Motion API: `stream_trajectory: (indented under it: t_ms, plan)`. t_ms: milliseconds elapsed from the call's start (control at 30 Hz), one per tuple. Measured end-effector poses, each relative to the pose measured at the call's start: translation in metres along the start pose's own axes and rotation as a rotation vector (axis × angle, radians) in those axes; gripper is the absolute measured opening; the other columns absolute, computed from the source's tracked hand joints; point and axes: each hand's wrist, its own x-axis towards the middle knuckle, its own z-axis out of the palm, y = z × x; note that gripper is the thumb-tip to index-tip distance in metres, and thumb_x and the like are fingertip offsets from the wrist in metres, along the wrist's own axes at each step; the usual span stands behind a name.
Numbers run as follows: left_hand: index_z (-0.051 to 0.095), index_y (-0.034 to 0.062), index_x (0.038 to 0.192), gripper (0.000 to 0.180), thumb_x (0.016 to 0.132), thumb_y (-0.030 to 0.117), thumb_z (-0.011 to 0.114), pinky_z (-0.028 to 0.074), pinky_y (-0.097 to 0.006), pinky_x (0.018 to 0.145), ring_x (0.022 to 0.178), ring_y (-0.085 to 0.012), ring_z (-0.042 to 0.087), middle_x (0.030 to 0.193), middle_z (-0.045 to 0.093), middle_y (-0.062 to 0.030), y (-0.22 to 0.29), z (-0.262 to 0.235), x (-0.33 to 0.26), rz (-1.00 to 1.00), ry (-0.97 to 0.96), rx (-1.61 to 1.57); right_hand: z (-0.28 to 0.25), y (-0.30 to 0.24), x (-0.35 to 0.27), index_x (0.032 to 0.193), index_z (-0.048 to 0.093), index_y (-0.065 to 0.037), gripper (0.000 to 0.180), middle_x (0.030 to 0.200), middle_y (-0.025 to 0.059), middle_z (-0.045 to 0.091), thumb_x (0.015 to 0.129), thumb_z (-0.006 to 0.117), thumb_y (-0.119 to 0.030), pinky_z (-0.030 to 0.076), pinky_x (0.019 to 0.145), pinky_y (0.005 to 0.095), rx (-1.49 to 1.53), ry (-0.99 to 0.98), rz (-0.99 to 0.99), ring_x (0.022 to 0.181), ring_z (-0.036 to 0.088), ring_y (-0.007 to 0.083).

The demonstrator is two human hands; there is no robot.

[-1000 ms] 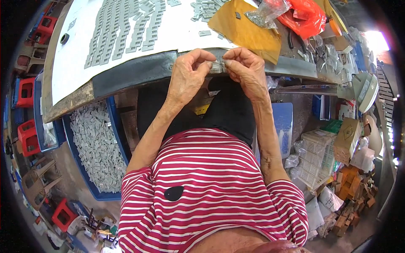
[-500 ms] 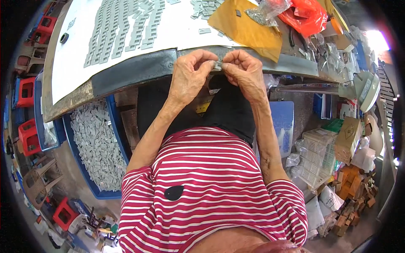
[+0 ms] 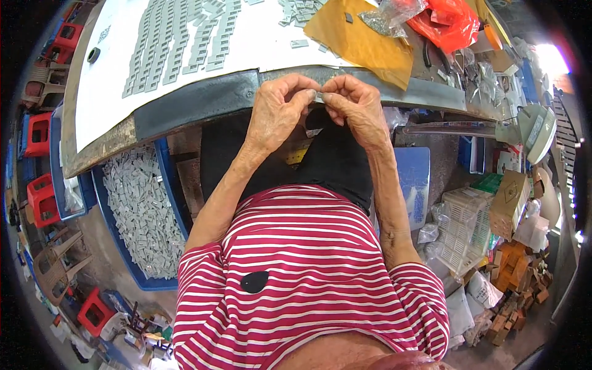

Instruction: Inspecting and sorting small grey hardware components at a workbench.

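At the table's near edge, my left hand [image 3: 280,111] and my right hand [image 3: 357,106] meet with fingertips pinched together. Between them sits a small grey plastic piece [image 3: 319,97], mostly covered by the thumbs and fingers. Both hands grip it, one from each side. Beyond them, a white sheet [image 3: 259,46] covers the tabletop. Rows of similar grey rectangular pieces [image 3: 179,43] lie on its left part, and a loose pile of them [image 3: 299,11] lies farther back. A few single pieces [image 3: 300,44] rest nearer my hands.
Right of my hands lies brown paper [image 3: 364,46] with a clear bag of small metal parts [image 3: 381,26] and a red plastic bag [image 3: 447,24]. A blue bin [image 3: 139,265] full of grey pieces stands at lower left. A lamp-like head [image 3: 535,132] juts out at right.
My right hand has shifted very slightly left, closer to the left hand. Both hands keep their pinch on the grey piece.
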Motion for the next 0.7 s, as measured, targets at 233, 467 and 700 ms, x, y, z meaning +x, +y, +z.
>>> stream_trajectory:
  t_ms: [233, 467, 700]
  plan:
    - [0.062, -0.001, 0.091, 0.016, 0.081, 0.008, 0.054, 0.043, -0.019, 0.052, 0.059, -0.0054, 0.052, 0.066, 0.058, -0.0006, -0.001, -0.002, 0.0, -0.043, -0.026, -0.057, 0.009, 0.0, -0.002, 0.084, 0.056, 0.0, 0.007, 0.06, -0.0002, 0.051, 0.079, 0.058, -0.005, 0.031, 0.041, 0.0156, 0.011, 0.056, 0.0, 0.047, 0.044, 0.0041]
    - [0.06, -0.0009, 0.097, 0.018, 0.081, 0.007, 0.058, 0.046, -0.02, 0.062, 0.069, -0.0082, 0.057, 0.078, 0.061, -0.0023, 0.007, -0.007, 0.001, 0.033, -0.13, 0.159, 0.004, -0.001, 0.004, 0.077, 0.056, 0.0, 0.005, 0.058, -0.002, 0.05, 0.077, 0.058, -0.005, 0.03, 0.04, 0.0166, -0.007, 0.108, -0.042, 0.046, 0.042, 0.003]
    - [0.059, -0.0015, 0.098, 0.022, 0.078, 0.005, 0.061, 0.048, -0.024, 0.067, 0.072, -0.0129, 0.059, 0.082, 0.064, -0.0081, 0.012, -0.012, 0.01, 0.264, -0.089, 0.386, 0.004, -0.008, 0.012, 0.08, 0.058, 0.001, 0.009, 0.059, -0.0007, 0.053, 0.078, 0.059, -0.008, 0.035, 0.042, 0.0169, 0.03, 0.052, -0.058, 0.048, 0.046, 0.0036]
